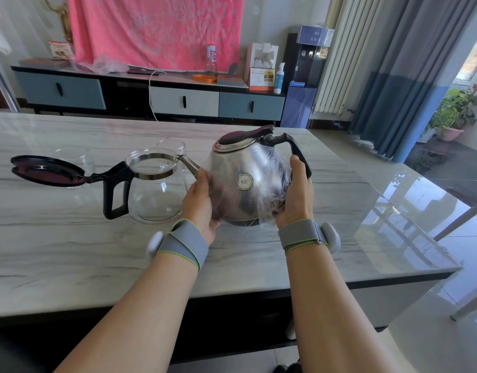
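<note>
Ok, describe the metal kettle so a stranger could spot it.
On the marble table, look right of the open-lidded glass pot. The kettle is held between the left hand and right hand: shiny steel, lid shut, wrapped in clear film.

Grey wristbands [182, 244], green edging; white pods [331, 236] at both wrists.

Pink cloth [156, 30] above a low blue-grey sideboard [151, 95], grey-blue curtains [409, 76], sunlit glossy floor [458, 238].

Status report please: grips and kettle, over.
Left grip and right grip hold kettle by its sides. Kettle wrapped in plastic film. Glass pot close on left, lid open.
</note>
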The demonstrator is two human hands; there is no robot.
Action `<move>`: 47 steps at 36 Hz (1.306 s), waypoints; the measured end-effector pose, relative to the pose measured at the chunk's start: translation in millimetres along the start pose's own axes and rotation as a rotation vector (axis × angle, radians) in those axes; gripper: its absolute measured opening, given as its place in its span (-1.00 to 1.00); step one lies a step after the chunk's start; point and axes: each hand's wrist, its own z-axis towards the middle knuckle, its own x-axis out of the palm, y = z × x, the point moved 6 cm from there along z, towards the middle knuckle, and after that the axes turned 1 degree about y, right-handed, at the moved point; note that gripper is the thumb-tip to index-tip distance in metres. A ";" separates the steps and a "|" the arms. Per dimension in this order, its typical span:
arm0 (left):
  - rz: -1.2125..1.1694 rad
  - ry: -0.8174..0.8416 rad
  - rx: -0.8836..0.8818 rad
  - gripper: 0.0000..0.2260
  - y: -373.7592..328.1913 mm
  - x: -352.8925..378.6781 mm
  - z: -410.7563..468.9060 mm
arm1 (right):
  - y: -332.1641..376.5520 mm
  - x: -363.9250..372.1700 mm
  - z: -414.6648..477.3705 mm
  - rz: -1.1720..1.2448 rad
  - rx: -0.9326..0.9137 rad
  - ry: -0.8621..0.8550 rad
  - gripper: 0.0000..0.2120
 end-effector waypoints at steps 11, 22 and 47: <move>0.005 -0.010 0.007 -0.72 -0.5 -1.2 0.0 | 1.2 0.2 -0.5 -0.005 0.001 0.003 -0.40; -0.003 -0.016 0.007 -0.70 2.5 -2.3 4.2 | 0.2 -0.3 1.2 -0.016 -0.002 0.013 -0.41; -0.001 -0.021 -0.001 -0.65 4.0 -3.6 7.2 | 2.0 0.5 -1.9 0.005 -0.011 -0.001 -0.34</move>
